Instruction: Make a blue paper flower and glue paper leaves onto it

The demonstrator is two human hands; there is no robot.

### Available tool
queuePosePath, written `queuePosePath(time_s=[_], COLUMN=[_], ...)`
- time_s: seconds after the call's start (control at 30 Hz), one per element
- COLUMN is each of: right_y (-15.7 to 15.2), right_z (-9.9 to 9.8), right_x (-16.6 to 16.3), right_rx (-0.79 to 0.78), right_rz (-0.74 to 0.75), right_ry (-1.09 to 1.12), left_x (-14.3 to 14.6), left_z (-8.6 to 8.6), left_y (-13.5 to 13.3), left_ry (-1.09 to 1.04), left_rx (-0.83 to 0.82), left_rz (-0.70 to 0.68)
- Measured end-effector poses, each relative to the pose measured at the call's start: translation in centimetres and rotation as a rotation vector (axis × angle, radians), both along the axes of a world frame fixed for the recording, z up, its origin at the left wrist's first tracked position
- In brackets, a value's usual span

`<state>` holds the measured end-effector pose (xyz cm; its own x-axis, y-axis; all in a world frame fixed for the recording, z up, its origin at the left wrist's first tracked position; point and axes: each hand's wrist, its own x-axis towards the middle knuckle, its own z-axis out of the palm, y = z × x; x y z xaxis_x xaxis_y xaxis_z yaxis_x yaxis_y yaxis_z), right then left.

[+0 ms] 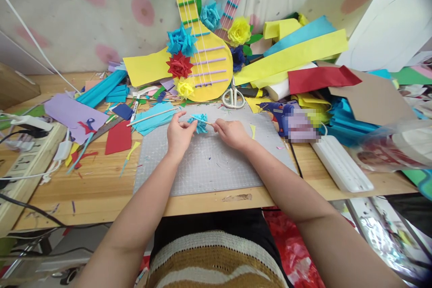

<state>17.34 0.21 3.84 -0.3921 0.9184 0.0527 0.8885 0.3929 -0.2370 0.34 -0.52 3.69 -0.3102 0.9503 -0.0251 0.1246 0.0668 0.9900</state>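
Above the grey cutting mat (209, 166), a light blue crepe-paper flower (202, 126) sits between my two hands. My left hand (179, 134) pinches its left edge between thumb and fingers. My right hand (232, 133) is closed on a thin stick (209, 123) that reaches leftward across the flower. Whether the stick's tip touches the paper cannot be made out. Beyond my left fingers, a longer pale stick (151, 116) lies on a light blue paper sheet (157, 121). White-handled scissors (233, 98) rest at the mat's far edge.
Behind the mat stands a yellow paper lute shape (216, 60) with paper flowers. A blue glue gun (278, 110) lies to the right, near a white power strip (342, 164). Another power strip (25, 171) and red paper (119, 137) are on the left.
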Motion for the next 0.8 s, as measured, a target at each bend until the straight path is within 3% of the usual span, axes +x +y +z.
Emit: queuePosePath(time_s=[0.2,0.4,0.57,0.8], right_y=[-0.1,-0.2,-0.3,-0.2], right_z=[-0.2,-0.3,-0.4,-0.6], right_x=[-0.3,-0.7,-0.7,-0.6], right_rx=[0.035,0.024,0.028,0.028], right_rz=[-0.012,0.007,0.016,0.068], right_ry=[0.01,-0.018,-0.029,-0.041], left_x=[0.6,0.5,0.4,0.4], left_z=[0.8,1.1,1.0,0.5], left_y=[-0.2,0.0,0.2,0.4], left_ry=[-0.268,-0.497,-0.538,-0.516], left_rx=[-0.052,-0.256,-0.292,-0.196], left_rz=[-0.029,-0.01,-0.012,0.011])
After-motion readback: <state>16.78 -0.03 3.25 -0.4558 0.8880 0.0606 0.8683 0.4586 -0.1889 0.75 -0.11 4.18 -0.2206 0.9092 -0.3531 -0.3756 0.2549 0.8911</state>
